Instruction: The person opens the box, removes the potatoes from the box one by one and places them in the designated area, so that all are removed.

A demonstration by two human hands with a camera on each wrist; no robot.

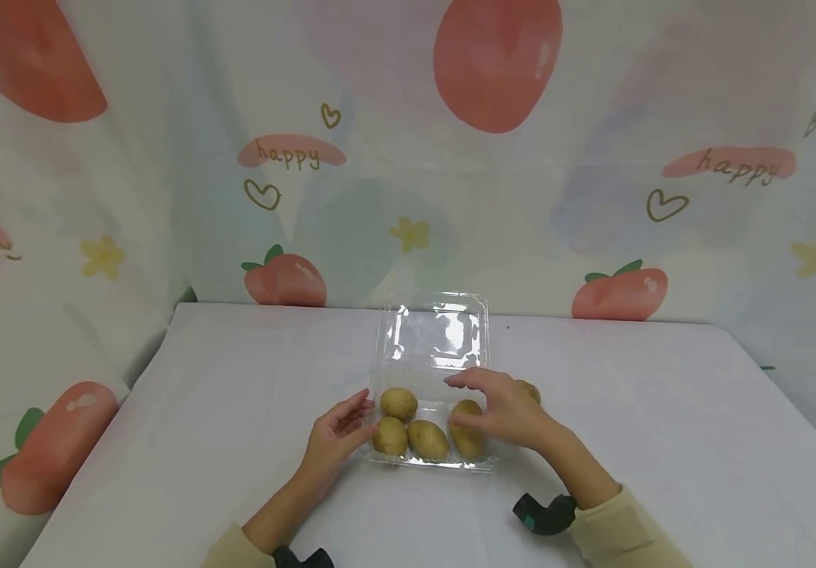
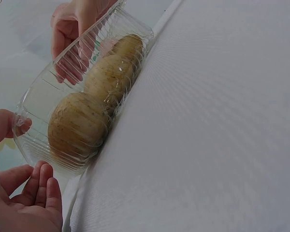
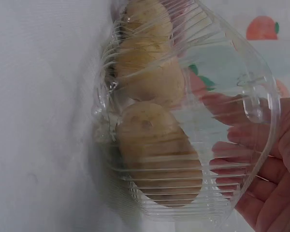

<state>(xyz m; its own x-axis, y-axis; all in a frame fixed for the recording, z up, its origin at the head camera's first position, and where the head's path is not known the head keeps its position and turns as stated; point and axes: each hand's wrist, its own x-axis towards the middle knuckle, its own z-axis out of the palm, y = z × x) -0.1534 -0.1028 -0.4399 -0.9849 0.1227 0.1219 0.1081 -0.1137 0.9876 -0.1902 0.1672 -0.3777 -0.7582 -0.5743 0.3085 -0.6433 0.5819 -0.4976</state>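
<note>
A clear plastic clamshell box sits on the table with its lid raised at the back. Several potatoes lie in its base. At the box's left side is my left hand, loosely bent, its thumb at the rim in the left wrist view. My right hand reaches over the right wall, fingers spread above the rightmost potato. In the right wrist view that hand is apart from this potato, holding nothing. Another potato lies outside the box, partly hidden behind my right hand.
A white cloth covers the table. Behind it hangs a patterned curtain, with a further stretch along the left side. Black wrist devices are worn near both sleeves.
</note>
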